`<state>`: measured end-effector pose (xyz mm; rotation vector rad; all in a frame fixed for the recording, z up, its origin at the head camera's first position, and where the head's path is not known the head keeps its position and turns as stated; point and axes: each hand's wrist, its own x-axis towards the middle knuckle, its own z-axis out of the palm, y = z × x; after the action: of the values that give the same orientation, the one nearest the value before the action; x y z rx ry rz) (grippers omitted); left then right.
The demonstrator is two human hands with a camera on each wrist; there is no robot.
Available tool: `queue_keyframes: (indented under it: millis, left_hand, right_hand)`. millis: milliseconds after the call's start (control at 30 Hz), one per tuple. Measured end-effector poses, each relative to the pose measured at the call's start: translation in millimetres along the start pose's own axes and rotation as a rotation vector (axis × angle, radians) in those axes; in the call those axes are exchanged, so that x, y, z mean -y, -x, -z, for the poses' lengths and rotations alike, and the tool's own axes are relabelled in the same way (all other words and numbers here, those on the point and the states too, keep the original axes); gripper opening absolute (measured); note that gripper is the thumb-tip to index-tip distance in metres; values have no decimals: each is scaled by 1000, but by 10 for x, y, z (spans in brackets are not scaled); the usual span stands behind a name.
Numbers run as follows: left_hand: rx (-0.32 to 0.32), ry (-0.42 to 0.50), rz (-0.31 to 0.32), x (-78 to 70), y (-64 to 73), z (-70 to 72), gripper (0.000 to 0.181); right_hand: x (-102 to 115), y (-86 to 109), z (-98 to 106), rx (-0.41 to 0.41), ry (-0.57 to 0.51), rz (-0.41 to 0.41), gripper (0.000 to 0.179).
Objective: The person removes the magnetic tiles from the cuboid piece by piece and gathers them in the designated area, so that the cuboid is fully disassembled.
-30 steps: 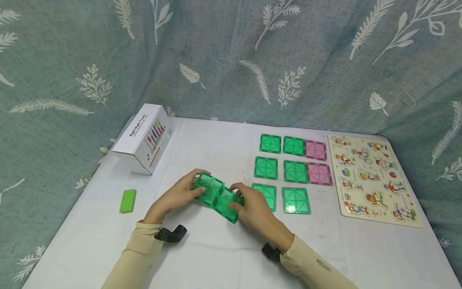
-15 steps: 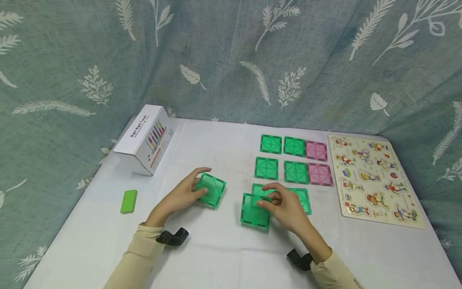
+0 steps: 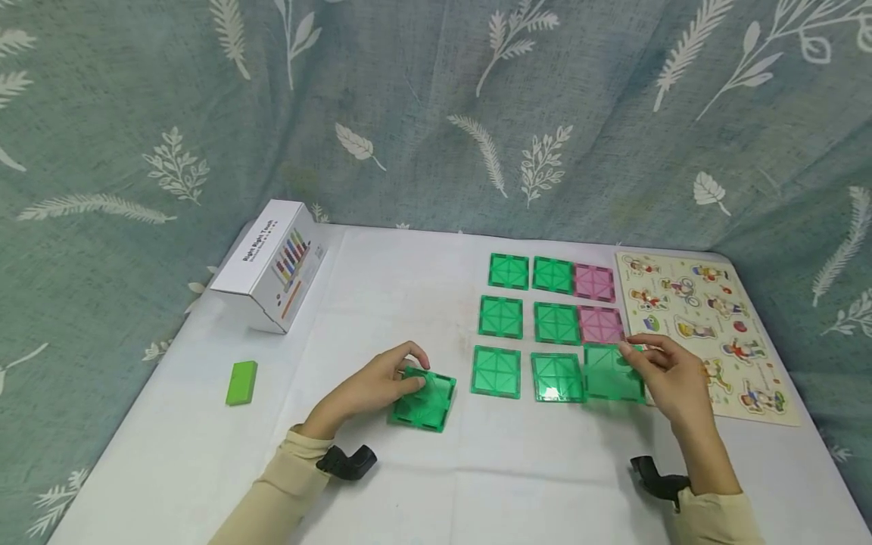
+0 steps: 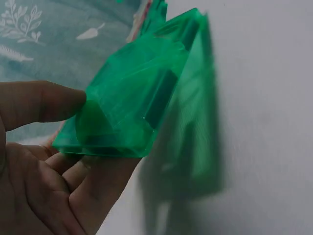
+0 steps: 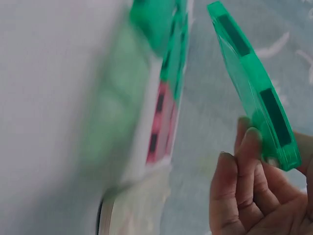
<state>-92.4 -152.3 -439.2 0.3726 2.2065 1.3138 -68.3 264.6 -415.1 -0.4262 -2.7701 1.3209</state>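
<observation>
My left hand (image 3: 378,384) pinches a translucent green magnetic tile (image 4: 127,93) between thumb and fingers, tilted above the white table. My right hand (image 3: 674,378) pinches another green magnetic tile (image 5: 254,88) by its right side. In the head view that tile overlaps the right end of the front row, close beside a flat green tile (image 3: 557,377) and just in front of a pink tile (image 3: 601,325). Its shadow falls on the cloth below, so it is raised. More green tiles (image 3: 500,316) lie flat in rows, with a second pink tile (image 3: 594,282) at the back.
A wooden picture puzzle board (image 3: 756,378) lies at the right, partly behind my right hand. At the left stand a white printed box (image 3: 262,257) and, nearer, a small light green block (image 3: 241,383). A patterned curtain (image 3: 409,113) hangs behind the white table (image 3: 409,484).
The two held green tiles have come apart. My right hand has carried one rightward to the front row's right end; my left hand has shifted slightly right and nearer with the other.
</observation>
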Motion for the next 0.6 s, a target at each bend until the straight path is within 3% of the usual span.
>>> queue_keyframes:
  millis: [167,433,600]
  left_hand:
    - [65,17,-26,-63,-17,-123,29]
    - [134,26,-33,-92,-64,-378,32]
    - [131,-96,-58,-157,-79,-482,35]
  right_hand:
    - [-137,-97,82,2,128,-1,48]
    - [-245,-197,37,28,225,30,47]
    - [-255,-225,-3,33,262,53,44]
